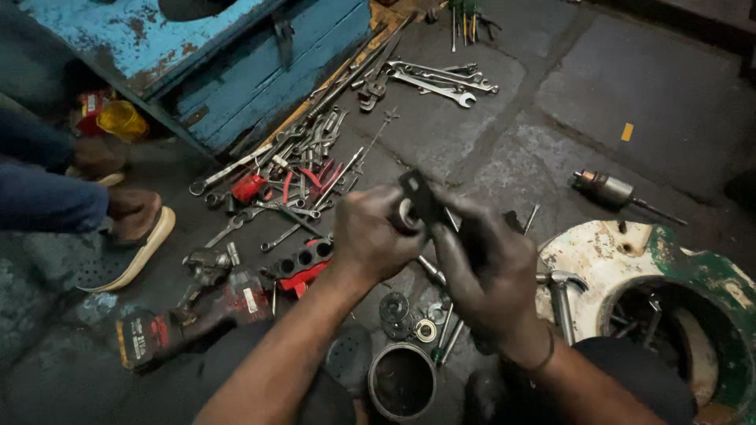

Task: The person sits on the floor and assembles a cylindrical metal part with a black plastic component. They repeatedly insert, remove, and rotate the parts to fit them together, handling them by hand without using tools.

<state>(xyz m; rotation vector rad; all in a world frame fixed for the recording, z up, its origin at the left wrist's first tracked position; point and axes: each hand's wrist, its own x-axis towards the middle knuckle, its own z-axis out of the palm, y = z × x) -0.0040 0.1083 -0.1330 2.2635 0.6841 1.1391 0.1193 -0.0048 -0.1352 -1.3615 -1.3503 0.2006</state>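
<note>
Your left hand (374, 236) and your right hand (488, 267) meet in the middle of the view, above the dark stone floor (488, 118). The fingers of your left hand are curled closed around a small round metal part with a pale ring face (407, 214), which they press against a flat black metal piece (421, 197). The fingers (461, 208) of your right hand are bent closed on this black piece from the 3 o'clock side.

At 6 o'clock under your hands stands an open grey metal cylinder (402, 382), and just above it lie small gears and a bearing (409, 315). At 10 o'clock lies a heap of steel wrenches and red-handled pliers (295, 177), beside a worn blue wooden box (260, 71). At 8 o'clock is a red and black power tool (185, 319). At 4 o'clock sits a white and green round metal housing (669, 291).
</note>
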